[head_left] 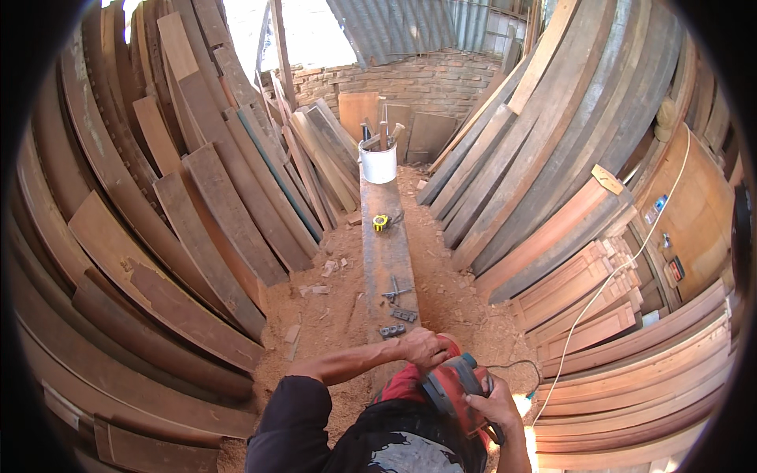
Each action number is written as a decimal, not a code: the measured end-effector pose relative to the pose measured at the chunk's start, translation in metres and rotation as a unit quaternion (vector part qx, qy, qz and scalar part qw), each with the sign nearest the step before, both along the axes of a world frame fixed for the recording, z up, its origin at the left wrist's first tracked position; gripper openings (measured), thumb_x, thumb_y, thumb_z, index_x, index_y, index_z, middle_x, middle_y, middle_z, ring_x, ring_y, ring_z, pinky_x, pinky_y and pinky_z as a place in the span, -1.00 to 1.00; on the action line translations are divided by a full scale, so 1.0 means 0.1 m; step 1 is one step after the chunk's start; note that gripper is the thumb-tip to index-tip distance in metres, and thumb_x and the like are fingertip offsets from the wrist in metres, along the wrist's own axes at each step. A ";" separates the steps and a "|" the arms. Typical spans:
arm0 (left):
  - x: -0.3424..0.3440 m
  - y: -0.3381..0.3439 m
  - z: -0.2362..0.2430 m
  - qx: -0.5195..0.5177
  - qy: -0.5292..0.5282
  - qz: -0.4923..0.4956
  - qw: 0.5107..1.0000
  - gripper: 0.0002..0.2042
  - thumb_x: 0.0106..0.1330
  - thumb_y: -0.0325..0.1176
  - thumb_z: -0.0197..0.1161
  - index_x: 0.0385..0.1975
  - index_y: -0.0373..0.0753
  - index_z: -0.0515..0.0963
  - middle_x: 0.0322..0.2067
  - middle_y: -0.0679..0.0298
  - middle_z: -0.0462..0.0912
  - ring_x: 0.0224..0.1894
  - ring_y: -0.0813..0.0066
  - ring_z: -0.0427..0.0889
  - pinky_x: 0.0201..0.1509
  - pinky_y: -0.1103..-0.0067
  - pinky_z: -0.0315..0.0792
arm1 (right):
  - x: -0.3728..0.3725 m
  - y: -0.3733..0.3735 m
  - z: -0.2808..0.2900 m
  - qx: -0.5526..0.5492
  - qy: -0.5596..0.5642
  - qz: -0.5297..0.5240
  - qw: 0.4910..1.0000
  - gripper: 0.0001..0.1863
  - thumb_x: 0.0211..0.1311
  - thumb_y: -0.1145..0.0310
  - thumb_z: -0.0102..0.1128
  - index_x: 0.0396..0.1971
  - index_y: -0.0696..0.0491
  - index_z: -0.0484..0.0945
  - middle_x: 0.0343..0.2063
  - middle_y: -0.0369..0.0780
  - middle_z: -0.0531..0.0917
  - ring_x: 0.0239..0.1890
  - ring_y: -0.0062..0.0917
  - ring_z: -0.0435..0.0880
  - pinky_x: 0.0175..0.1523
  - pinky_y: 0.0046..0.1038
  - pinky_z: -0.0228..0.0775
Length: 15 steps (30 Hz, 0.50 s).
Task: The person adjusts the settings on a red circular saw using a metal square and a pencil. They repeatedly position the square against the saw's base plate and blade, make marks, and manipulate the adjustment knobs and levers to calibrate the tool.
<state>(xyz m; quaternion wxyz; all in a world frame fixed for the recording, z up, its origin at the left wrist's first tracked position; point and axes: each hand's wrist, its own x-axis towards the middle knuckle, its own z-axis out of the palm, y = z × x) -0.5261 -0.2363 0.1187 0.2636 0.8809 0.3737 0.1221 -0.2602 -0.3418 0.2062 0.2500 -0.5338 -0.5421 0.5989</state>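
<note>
Our right hand (495, 404) clasping red power tool (453, 386), left hand (424, 347) curled over its front, white bucket (380, 167) well beyond our grip, several hand tools (384, 136) standing inside it

Bright daylt from blown-out opening (303, 35) top L, sun patch (522, 404) lower R, fisheye-bent boards (162, 303), vignetted edges

Timber storage area: walls, floor, bench and light.
A rough brown brick wall (418, 75) closes the far end, below grey-blue corrugated metal sheets (394, 33). Long dark-brown wooden planks (229, 206) lean along the left; weathered grey-brown boards (544, 142) lean along the right. A narrow, dusty wooden bench (386, 258) spans the shaving-covered brown floor (327, 315). Daylight enters through a bright white opening (315, 35), upper left.
</note>
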 end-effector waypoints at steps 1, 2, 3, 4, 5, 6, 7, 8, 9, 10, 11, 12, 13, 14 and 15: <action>-0.01 -0.01 0.01 0.009 -0.006 -0.008 1.000 -0.71 0.38 -0.05 0.09 -0.36 -0.16 0.53 -0.59 -0.03 0.60 -0.47 -0.13 0.65 -0.38 0.07 0.49 | 0.02 0.01 -0.03 -0.005 0.022 0.004 1.000 -0.61 -0.08 0.43 0.49 -0.21 0.05 0.53 -0.51 -0.48 0.30 -0.48 -0.73 0.29 -0.35 -0.56 0.21; -0.03 -0.03 0.03 0.018 -0.012 -0.017 1.000 -0.71 0.37 -0.07 0.10 -0.42 -0.17 0.50 -0.62 -0.03 0.58 -0.49 -0.12 0.63 -0.43 0.08 0.47 | 0.05 0.00 -0.04 -0.015 0.046 -0.001 0.999 -0.62 -0.08 0.42 0.50 -0.23 0.05 0.54 -0.51 -0.49 0.31 -0.47 -0.73 0.30 -0.35 -0.55 0.22; -0.04 -0.04 0.07 0.024 -0.017 -0.029 0.999 -0.72 0.37 -0.08 0.10 -0.41 -0.16 0.51 -0.62 -0.02 0.58 -0.49 -0.12 0.63 -0.42 0.08 0.47 | 0.03 0.00 0.07 -0.025 0.071 -0.007 0.997 -0.63 -0.09 0.42 0.50 -0.24 0.06 0.54 -0.52 -0.49 0.33 -0.47 -0.73 0.31 -0.35 -0.55 0.23; -0.06 -0.04 0.14 0.031 -0.022 -0.041 0.998 -0.73 0.37 -0.08 0.10 -0.40 -0.15 0.51 -0.62 -0.02 0.58 -0.49 -0.12 0.63 -0.42 0.08 0.47 | 0.03 0.00 0.13 -0.034 0.095 -0.013 0.995 -0.64 -0.09 0.42 0.51 -0.26 0.06 0.55 -0.52 -0.50 0.34 -0.47 -0.74 0.32 -0.35 -0.54 0.23; -0.06 -0.02 0.19 0.037 -0.027 -0.053 0.998 -0.73 0.37 -0.08 0.10 -0.39 -0.15 0.52 -0.62 -0.02 0.58 -0.50 -0.12 0.63 -0.42 0.08 0.47 | 0.05 0.02 0.11 -0.013 0.063 0.000 0.998 -0.64 -0.10 0.40 0.50 -0.27 0.07 0.55 -0.52 -0.47 0.37 -0.46 -0.71 0.35 -0.35 -0.52 0.25; -0.07 0.01 0.20 0.030 -0.021 -0.048 0.998 -0.73 0.38 -0.07 0.09 -0.34 -0.15 0.53 -0.58 -0.04 0.60 -0.46 -0.13 0.64 -0.38 0.08 0.49 | 0.08 0.05 0.10 0.009 0.031 0.011 0.999 -0.64 -0.10 0.38 0.50 -0.29 0.07 0.54 -0.52 -0.43 0.41 -0.45 -0.68 0.39 -0.34 -0.50 0.28; -0.07 0.06 0.19 0.023 -0.014 -0.043 0.999 -0.71 0.38 -0.06 0.08 -0.29 -0.16 0.54 -0.55 -0.05 0.62 -0.42 -0.14 0.65 -0.34 0.08 0.51 | 0.10 0.05 0.11 0.031 -0.002 0.022 0.999 -0.65 -0.10 0.37 0.50 -0.30 0.08 0.54 -0.52 -0.40 0.44 -0.44 -0.65 0.42 -0.34 -0.48 0.30; -0.06 0.11 0.17 0.016 -0.008 -0.039 0.999 -0.69 0.39 -0.04 0.08 -0.24 -0.16 0.55 -0.51 -0.07 0.64 -0.39 -0.15 0.67 -0.30 0.08 0.52 | 0.09 0.06 0.13 0.067 -0.068 0.033 0.995 -0.64 -0.08 0.33 0.49 -0.30 0.09 0.53 -0.50 -0.34 0.49 -0.43 -0.58 0.48 -0.31 -0.43 0.33; -0.06 0.12 0.12 0.004 -0.039 0.001 0.999 -0.68 0.40 -0.03 0.07 -0.23 -0.16 0.54 -0.50 -0.08 0.64 -0.37 -0.16 0.67 -0.27 0.07 0.53 | 0.00 0.10 0.18 0.101 -0.130 0.047 0.985 -0.63 -0.06 0.28 0.48 -0.30 0.10 0.52 -0.49 -0.28 0.54 -0.41 -0.50 0.53 -0.28 -0.37 0.35; -0.03 0.15 0.06 -0.007 -0.071 0.039 0.997 -0.67 0.40 -0.01 0.07 -0.23 -0.17 0.54 -0.49 -0.08 0.64 -0.35 -0.17 0.67 -0.24 0.07 0.53 | -0.09 0.12 0.23 0.134 -0.192 0.059 0.970 -0.62 -0.04 0.24 0.47 -0.30 0.10 0.51 -0.48 -0.22 0.59 -0.40 -0.43 0.59 -0.25 -0.32 0.38; -0.01 0.18 0.00 -0.018 -0.102 0.076 0.992 -0.66 0.41 0.00 0.06 -0.22 -0.17 0.53 -0.47 -0.09 0.65 -0.33 -0.18 0.67 -0.21 0.07 0.54 | -0.18 0.14 0.22 0.203 -0.248 0.094 0.942 -0.60 -0.01 0.20 0.45 -0.29 0.12 0.50 -0.45 -0.16 0.62 -0.37 -0.35 0.62 -0.21 -0.27 0.38; 0.01 0.22 -0.09 -0.046 -0.102 0.139 0.984 -0.64 0.42 0.02 0.04 -0.19 -0.17 0.53 -0.43 -0.09 0.66 -0.29 -0.19 0.68 -0.16 0.07 0.54 | -0.29 0.18 0.18 0.271 -0.302 0.129 0.905 -0.58 0.01 0.15 0.43 -0.29 0.13 0.50 -0.42 -0.11 0.65 -0.34 -0.27 0.64 -0.18 -0.22 0.38; 0.04 0.26 -0.21 -0.072 -0.103 0.200 0.972 -0.62 0.43 0.05 0.02 -0.17 -0.18 0.52 -0.38 -0.10 0.68 -0.25 -0.20 0.68 -0.10 0.07 0.54 | -0.41 0.20 0.14 0.338 -0.354 0.162 0.857 -0.56 0.03 0.11 0.42 -0.28 0.14 0.49 -0.40 -0.06 0.68 -0.31 -0.19 0.67 -0.14 -0.17 0.38; 0.04 0.31 -0.36 -0.098 -0.104 0.262 0.955 -0.59 0.44 0.07 0.00 -0.15 -0.18 0.51 -0.34 -0.11 0.69 -0.21 -0.22 0.68 -0.05 0.07 0.53 | -0.51 0.18 0.11 0.339 -0.378 0.182 0.842 -0.54 0.04 0.09 0.41 -0.27 0.15 0.49 -0.39 -0.05 0.69 -0.30 -0.18 0.68 -0.12 -0.15 0.36; -0.05 0.39 -0.63 -0.042 0.000 0.174 0.984 -0.47 0.47 0.14 -0.07 -0.03 -0.27 0.50 -0.15 -0.18 0.69 -0.05 -0.27 0.66 0.09 0.09 0.49 | -0.63 0.16 0.07 0.343 -0.399 0.206 0.825 -0.52 0.05 0.07 0.40 -0.26 0.17 0.49 -0.38 -0.05 0.70 -0.29 -0.17 0.68 -0.10 -0.14 0.35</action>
